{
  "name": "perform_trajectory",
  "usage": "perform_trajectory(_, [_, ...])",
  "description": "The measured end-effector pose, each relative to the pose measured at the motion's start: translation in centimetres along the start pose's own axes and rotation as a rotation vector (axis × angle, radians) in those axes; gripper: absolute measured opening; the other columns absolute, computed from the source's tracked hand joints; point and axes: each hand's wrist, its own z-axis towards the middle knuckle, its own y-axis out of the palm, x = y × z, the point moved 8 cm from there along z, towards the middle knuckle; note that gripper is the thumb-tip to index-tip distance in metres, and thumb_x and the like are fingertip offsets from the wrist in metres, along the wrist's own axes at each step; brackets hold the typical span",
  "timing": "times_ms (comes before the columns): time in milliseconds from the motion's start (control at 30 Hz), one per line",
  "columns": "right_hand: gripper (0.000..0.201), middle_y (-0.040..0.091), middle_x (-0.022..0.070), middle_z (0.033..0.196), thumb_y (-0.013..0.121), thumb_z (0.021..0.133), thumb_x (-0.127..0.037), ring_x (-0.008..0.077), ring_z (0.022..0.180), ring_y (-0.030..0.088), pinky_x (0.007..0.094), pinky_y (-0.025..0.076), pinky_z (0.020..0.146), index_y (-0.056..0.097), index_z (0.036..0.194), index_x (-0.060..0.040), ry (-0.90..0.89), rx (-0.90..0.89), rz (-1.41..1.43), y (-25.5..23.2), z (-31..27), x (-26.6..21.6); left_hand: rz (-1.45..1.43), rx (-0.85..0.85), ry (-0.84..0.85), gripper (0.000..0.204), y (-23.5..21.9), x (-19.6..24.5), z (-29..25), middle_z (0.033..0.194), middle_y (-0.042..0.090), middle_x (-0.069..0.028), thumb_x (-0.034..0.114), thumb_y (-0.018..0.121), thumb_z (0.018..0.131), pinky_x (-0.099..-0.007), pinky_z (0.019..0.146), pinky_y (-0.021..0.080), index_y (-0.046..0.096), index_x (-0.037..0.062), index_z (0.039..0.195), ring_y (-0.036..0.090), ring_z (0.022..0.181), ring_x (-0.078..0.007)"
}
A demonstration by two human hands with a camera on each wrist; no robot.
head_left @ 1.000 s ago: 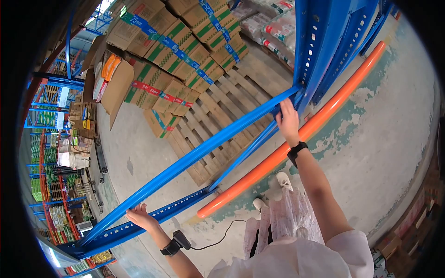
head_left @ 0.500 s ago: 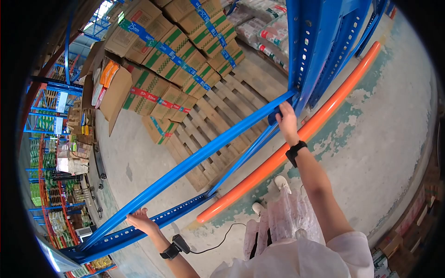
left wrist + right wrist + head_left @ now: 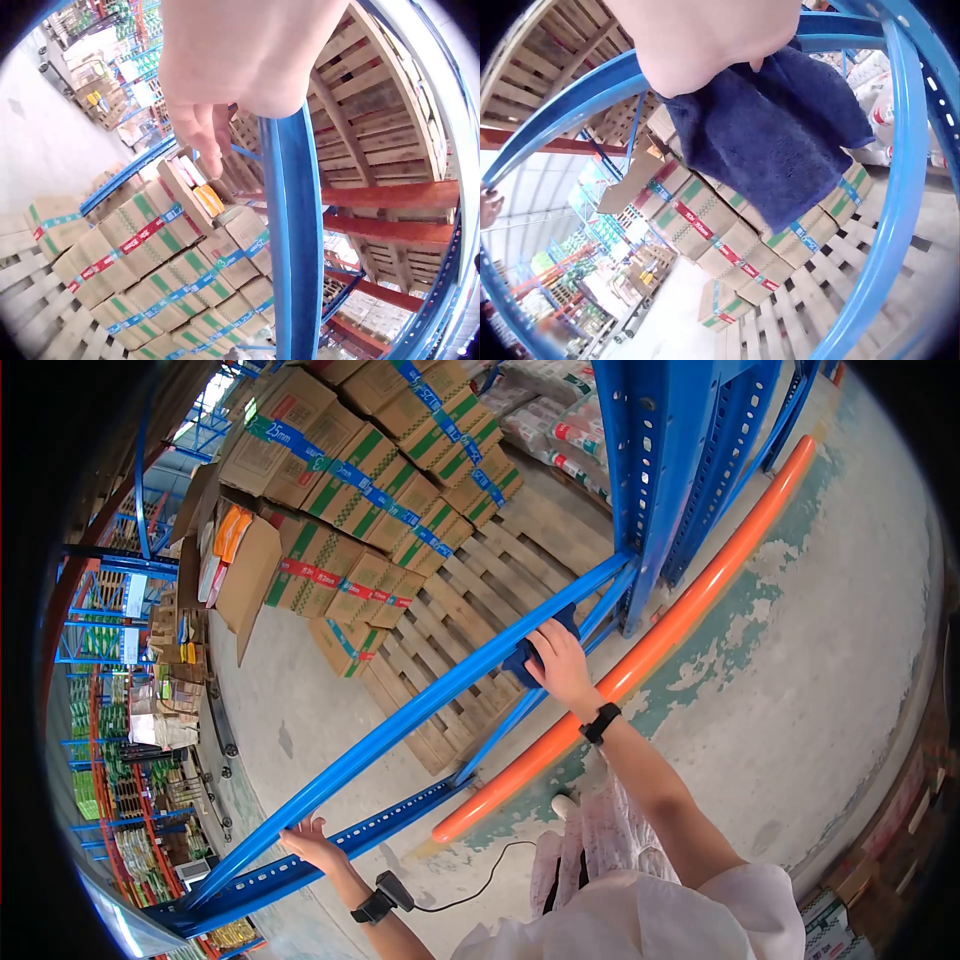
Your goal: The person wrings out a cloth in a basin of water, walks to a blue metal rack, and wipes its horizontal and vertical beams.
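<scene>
A blue metal beam (image 3: 420, 702) runs slantwise across the rack bay before me. My right hand (image 3: 562, 665) holds a dark blue cloth (image 3: 765, 142) against the beam, in its upper right part. In the right wrist view the cloth drapes down below the hand, and its gripped part is hidden under the palm. Near the beam's lower left end, my left hand (image 3: 312, 847) touches the beam with loose fingers. The left wrist view shows that hand (image 3: 240, 60) over the beam with nothing held in it.
Taped cartons (image 3: 350, 485) are stacked on a wooden pallet (image 3: 480, 592) behind the beam. A blue upright (image 3: 640, 470) stands at the right. An orange guard tube (image 3: 640, 660) lies low between the rack and my feet. A black cable (image 3: 490, 863) hangs near my left wrist.
My right hand has slid with the cloth down and left along the beam, away from the upright. The left hand keeps its place at the lower left of the beam.
</scene>
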Motion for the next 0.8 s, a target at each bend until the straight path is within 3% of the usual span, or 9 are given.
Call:
perform_trajectory(100, [0.054,0.052,0.0134,0.116,0.068,0.062,-0.007,0.0332,0.113,0.048,0.0414,0.043,0.086,0.052,0.114,-0.0055,-0.054,-0.024,-0.074,-0.1,0.2,1.7,0.015,-0.01,0.006,0.031,0.1,0.2,-0.1,0.099,0.061,-0.0063,0.038,0.036,0.098,-0.0229,0.053,0.043,0.043,0.0086,0.104,0.062,0.082,-0.0151])
perform_trajectory(333, [0.05,0.051,0.0145,0.119,0.062,0.066,-0.002,0.0336,0.111,0.05,0.0423,0.046,0.086,0.052,0.114,-0.0065,0.19,0.101,-0.198,-2.9,0.5,8.9,-0.011,-0.015,0.026,0.032,0.0,0.0,0.0,0.096,0.062,-0.0061,0.039,0.036,0.098,-0.0229,0.053,0.043,0.044,0.0087,0.102,0.062,0.079,-0.0139])
perform_trajectory(500, [0.046,0.051,0.0147,0.121,0.057,0.069,0.0,0.0336,0.111,0.05,0.0422,0.047,0.086,0.052,0.114,-0.006,0.24,0.031,-0.3,-4.3,0.7,14.8,-0.052,0.05,0.003,0.032,0.1,-0.1,0.0,0.09,0.062,-0.0052,0.04,0.038,0.097,-0.0231,0.053,0.042,0.046,0.009,0.1,0.059,0.073,-0.0118])
perform_trajectory(633, [0.047,0.05,0.0181,0.122,0.057,0.069,0.002,0.0372,0.11,0.05,0.0438,0.044,0.09,0.051,0.115,-0.0037,0.268,0.041,-0.249,-4.1,0.6,14.5,-0.112,0.03,0.002,0.032,0.4,-0.3,-0.1,0.088,0.061,-0.0047,0.04,0.039,0.096,-0.0229,0.052,0.042,0.047,0.0092,0.099,0.057,0.072,-0.0108])
perform_trajectory(733, [0.048,0.05,0.0223,0.121,0.057,0.07,0.003,0.0409,0.11,0.049,0.0443,0.042,0.093,0.051,0.117,-0.0014,0.201,0.163,-0.174,-4.2,0.6,12.0,-0.115,0.046,-0.007,0.032,0.6,-0.2,0.0,0.087,0.061,-0.0044,0.04,0.039,0.096,-0.0228,0.052,0.041,0.047,0.0089,0.098,0.056,0.07,-0.0105])
perform_trajectory(800, [0.045,0.051,0.0241,0.12,0.056,0.071,0.005,0.0425,0.11,0.049,0.0434,0.041,0.095,0.053,0.116,0.0002,0.166,0.148,-0.049,-3.5,0.5,9.6,-0.121,0.041,-0.017,0.032,0.5,-0.3,0.2,0.086,0.06,-0.0045,0.04,0.039,0.096,-0.0228,0.052,0.041,0.047,0.0086,0.098,0.056,0.069,-0.0105])
